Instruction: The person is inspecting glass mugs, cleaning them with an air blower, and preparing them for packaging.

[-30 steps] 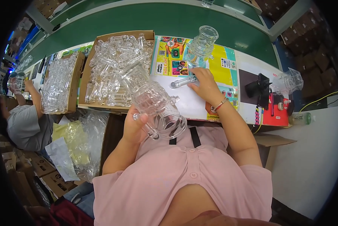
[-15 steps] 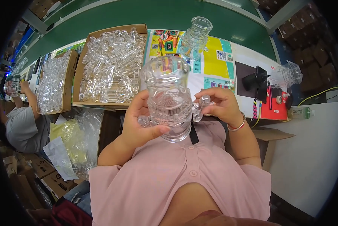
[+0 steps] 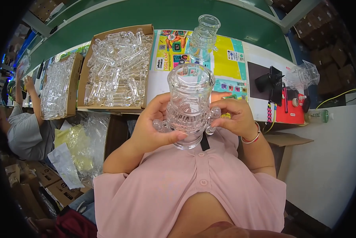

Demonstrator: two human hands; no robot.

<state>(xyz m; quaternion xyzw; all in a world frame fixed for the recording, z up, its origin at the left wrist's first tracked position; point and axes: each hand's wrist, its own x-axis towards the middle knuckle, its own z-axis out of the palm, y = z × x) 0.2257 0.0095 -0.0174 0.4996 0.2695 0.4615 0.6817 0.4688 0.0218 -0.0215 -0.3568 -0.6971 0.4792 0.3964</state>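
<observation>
In front of my chest is a clear, ridged cylindrical vessel (image 3: 189, 105) with a wide round mouth and knobbed pieces on its sides. My left hand (image 3: 151, 129) is wrapped round its left side, thumb across the lower body, next to a clear left knob (image 3: 158, 125). On the other side, my right hand (image 3: 234, 115) is closed with thumb and fingertips on a clear knobbed part (image 3: 213, 120) against the vessel's wall. Whether that part is fixed to the wall I cannot tell. A similar clear vessel (image 3: 203, 37) stands upright farther back on the table.
A cardboard tray (image 3: 151, 37) heaped with clear knobbed tubes is left of my hands, with another filled box (image 3: 77, 85) beyond. At right are a black holder (image 3: 267, 84), a tape roll (image 3: 295, 102) and a bagged clear item (image 3: 305, 75). Another person's arm (image 3: 34, 99) reaches in far left.
The vessel has shifted right and tilted more upright between my hands. My right hand's fingers have moved slightly on the knobbed part. At far left the other person's arm has risen.
</observation>
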